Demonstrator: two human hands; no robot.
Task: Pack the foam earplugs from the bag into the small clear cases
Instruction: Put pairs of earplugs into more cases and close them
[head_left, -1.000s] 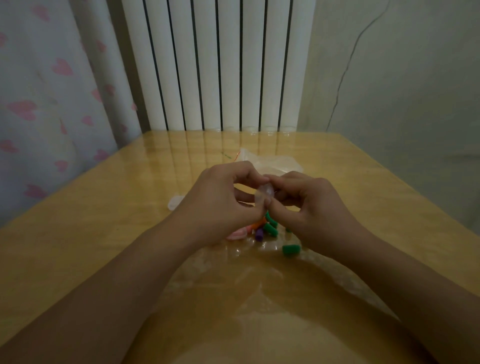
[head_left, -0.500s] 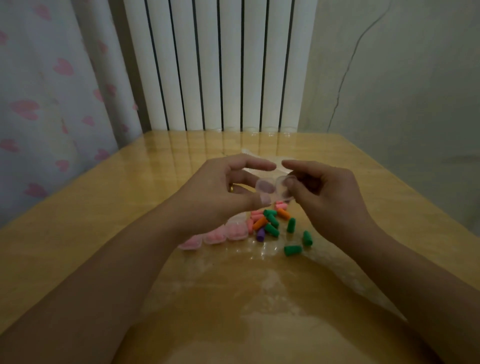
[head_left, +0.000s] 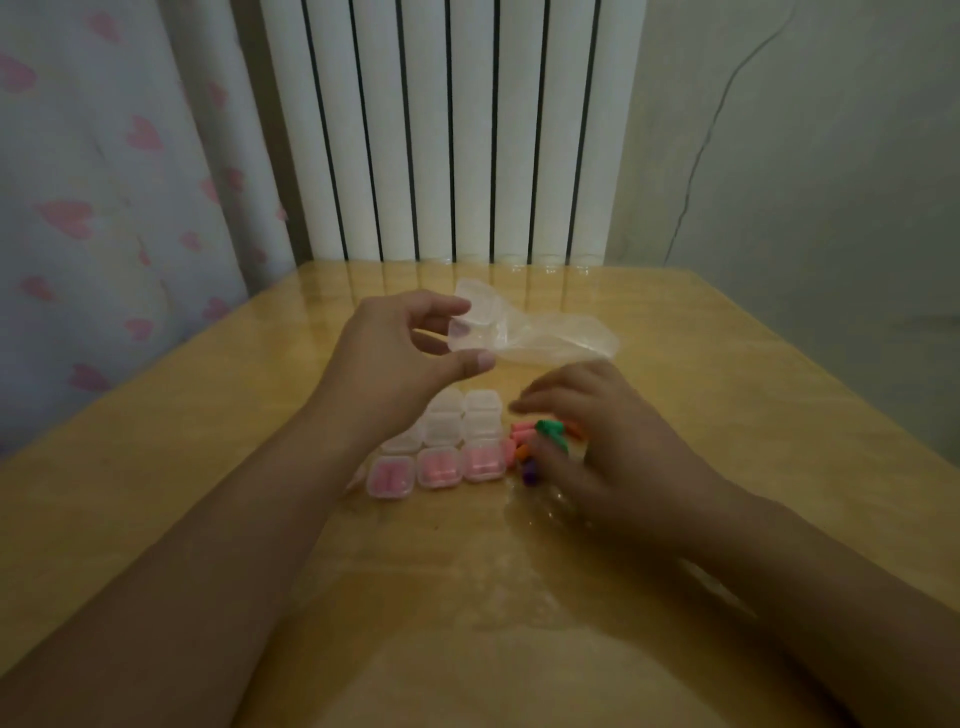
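Your left hand (head_left: 410, 353) pinches an open empty case (head_left: 470, 332) above the surface (head_left: 208, 415); your right hand (head_left: 597, 441) pinches a green earplug (head_left: 549, 429) from the loose pile. Next, drop it inside.

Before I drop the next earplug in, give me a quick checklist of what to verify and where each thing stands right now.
1. Open case in hand: ok. The left hand holds a small clear case above the table.
2. Case empty: cannot tell; it is clear and blurred.
3. Earplug picked up: cannot tell. The right hand is down on the loose earplugs, a green earplug at its fingers, but a firm pinch is not visible.
4. Finished cases out of the way: ok. Three pink-filled cases sit in a row to the left of the pile.
5. Spare cases ready: ok. More clear cases stand behind that row.
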